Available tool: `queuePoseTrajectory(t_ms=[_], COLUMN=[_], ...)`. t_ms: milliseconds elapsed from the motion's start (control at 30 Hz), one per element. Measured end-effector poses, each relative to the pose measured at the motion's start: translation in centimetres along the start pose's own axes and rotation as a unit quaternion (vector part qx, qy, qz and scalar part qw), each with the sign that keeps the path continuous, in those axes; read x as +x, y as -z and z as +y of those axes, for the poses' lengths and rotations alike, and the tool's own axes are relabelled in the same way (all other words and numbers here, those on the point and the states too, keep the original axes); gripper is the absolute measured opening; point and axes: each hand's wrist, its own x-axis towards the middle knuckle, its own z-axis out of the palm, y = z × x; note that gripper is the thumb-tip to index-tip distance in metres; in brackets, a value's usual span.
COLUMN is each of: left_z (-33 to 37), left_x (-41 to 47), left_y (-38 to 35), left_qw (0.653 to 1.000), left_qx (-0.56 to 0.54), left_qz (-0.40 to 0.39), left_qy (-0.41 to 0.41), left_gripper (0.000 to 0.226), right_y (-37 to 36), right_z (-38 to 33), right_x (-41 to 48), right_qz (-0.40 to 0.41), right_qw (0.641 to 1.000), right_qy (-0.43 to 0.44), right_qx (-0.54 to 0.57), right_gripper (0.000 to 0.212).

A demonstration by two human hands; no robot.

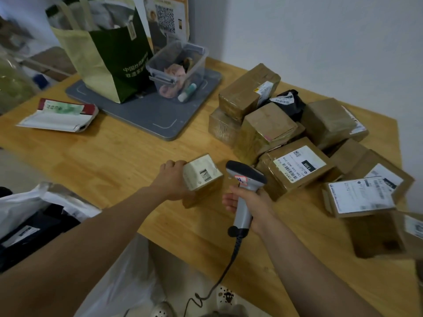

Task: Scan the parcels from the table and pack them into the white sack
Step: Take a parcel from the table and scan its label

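My left hand point(171, 179) grips a small taped cardboard parcel point(202, 177) near the wooden table's point(128, 152) front edge, its white label facing up. Just to its right, my right hand point(249, 200) holds a grey barcode scanner point(246, 179) by the handle, with the head pointing toward that parcel. A heap of several brown parcels point(295, 138) and a black mailer point(289, 102) lies on the table's right half. The white sack point(34, 207) stands open at the lower left beside the table, with dark mailers inside.
A grey tray point(151, 113) at the back holds a green tote bag point(107, 51) and a clear plastic bin point(178, 67). A flat white-and-red mailer point(61, 115) lies at the left. The scanner's cable point(229, 266) hangs over the front edge. White wall on the right.
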Motion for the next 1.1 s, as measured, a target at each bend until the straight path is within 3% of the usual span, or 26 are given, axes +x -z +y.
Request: queuePoseTrajectory(t_ms=[133,267,467,600,800,1100], left_z=[-2.1,-3.7,-6.7,-8.5,-11.0,-12.9], left_x=[-2.3,-3.8,-5.7,-7.3,-9.8,-12.2], left_y=[1.6,4.9,10.0,11.4,12.4,12.7], left_qw=[0.997,0.987,0.977,0.962,0.988,0.993], left_qx=[0.026,0.131,0.198,0.257,0.143,0.095], left_qz=[-0.037,-0.017,-0.007,0.008,0.004,0.015], left_qy=[-0.059,-0.096,-0.083,-0.094,-0.064,-0.063], left_gripper=[0.11,0.116,0.112,0.107,0.128,0.143], right_y=[-0.9,-2.5,-7.0,-9.1,-11.0,-12.8], right_z=[0.4,0.6,1.6,2.5,2.9,3.4], right_x=[-0.5,-2.0,-5.3,-7.1,-8.6,-9.7], right_qz=[0.039,-0.03,-0.123,-0.14,-0.139,-0.165], right_qw=[0.996,0.982,0.909,0.858,0.806,0.771], right_qy=[0.04,0.067,0.126,0.193,0.26,0.298], right_qx=[-0.069,-0.177,-0.378,-0.456,-0.513,-0.538], right_gripper=[0.009,0.012,0.015,0.019,0.026,0.029])
